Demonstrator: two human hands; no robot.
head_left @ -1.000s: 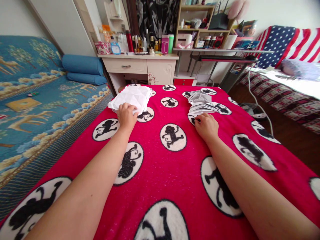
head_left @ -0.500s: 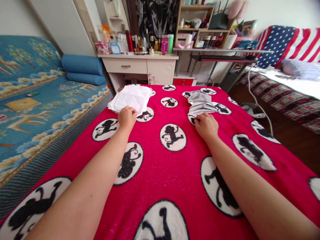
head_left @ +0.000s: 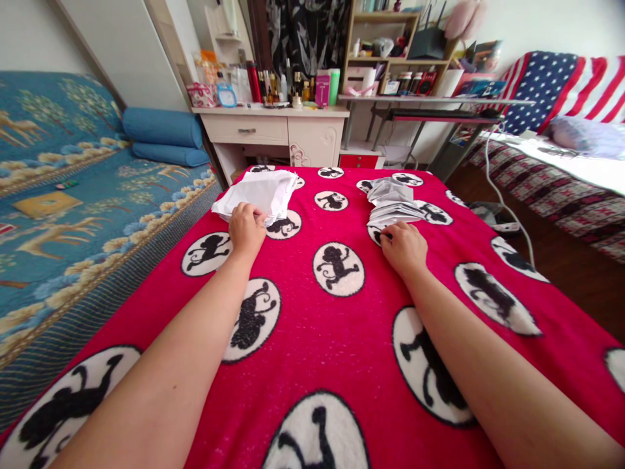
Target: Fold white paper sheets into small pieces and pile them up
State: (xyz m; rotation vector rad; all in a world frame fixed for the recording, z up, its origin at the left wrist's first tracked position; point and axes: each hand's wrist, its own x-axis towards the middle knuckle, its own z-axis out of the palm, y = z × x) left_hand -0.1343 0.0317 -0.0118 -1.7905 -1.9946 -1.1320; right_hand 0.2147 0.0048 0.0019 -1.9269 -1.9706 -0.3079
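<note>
A stack of white paper sheets (head_left: 261,187) lies at the far left of the red cloth. My left hand (head_left: 247,229) is at its near edge, fingers closed on the edge of a top sheet, which looks bent there; the fingertips are partly hidden. At the far right is a pile of folded white papers (head_left: 394,203), its creased layers fanned towards me. Just in front of that pile, my right hand (head_left: 405,247) rests on the cloth with its fingers curled together, and nothing shows in them.
The red cloth (head_left: 336,345) with black-and-white monkey circles covers the table. Beyond it stands a white dresser (head_left: 266,129) crowded with bottles. A blue patterned sofa (head_left: 88,189) is on the left. To the right are a desk (head_left: 434,99) and a bed (head_left: 551,176), with a white cable between.
The top of the paper stack has changed shape, its near edge now bent up by my left hand, which rose slightly. My right hand has stayed in place.
</note>
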